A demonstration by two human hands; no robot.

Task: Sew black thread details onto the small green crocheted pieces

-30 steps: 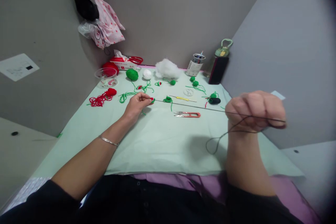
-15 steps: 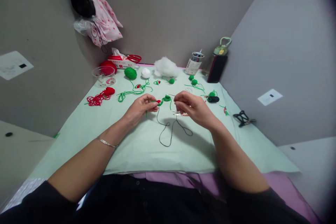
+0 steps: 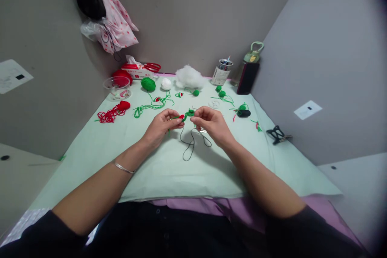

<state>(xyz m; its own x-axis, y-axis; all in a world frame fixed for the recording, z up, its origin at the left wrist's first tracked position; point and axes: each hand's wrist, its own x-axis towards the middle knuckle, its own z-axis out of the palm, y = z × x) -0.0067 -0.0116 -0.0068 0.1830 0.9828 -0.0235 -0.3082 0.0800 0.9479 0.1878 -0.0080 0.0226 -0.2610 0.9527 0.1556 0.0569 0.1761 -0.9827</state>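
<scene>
My left hand (image 3: 163, 127) pinches a small red and green crocheted piece (image 3: 182, 117) above the table. My right hand (image 3: 210, 123) is closed at the green end of that piece, fingertips touching or very near it. A thin needle (image 3: 193, 108) shows just above those fingertips; most of it is hidden. Dark thread (image 3: 188, 157) hangs in loops below and between both hands. Under my right hand, the scissors (image 3: 203, 131) lie mostly covered, with only part of the blades visible.
Behind the hands lie green yarn (image 3: 148, 84), a white ball (image 3: 165, 84), stuffing (image 3: 189, 77) and small green balls (image 3: 222, 94). Red yarn (image 3: 113, 112) and a clear tub (image 3: 117, 88) are left. To the right are a black spool (image 3: 243, 113) and a black clip-like object (image 3: 276, 134).
My right hand has moved left, up to the green part of the crocheted piece, and the thread loops have drawn closer together. My left hand keeps its pinch. The view has shifted slightly.
</scene>
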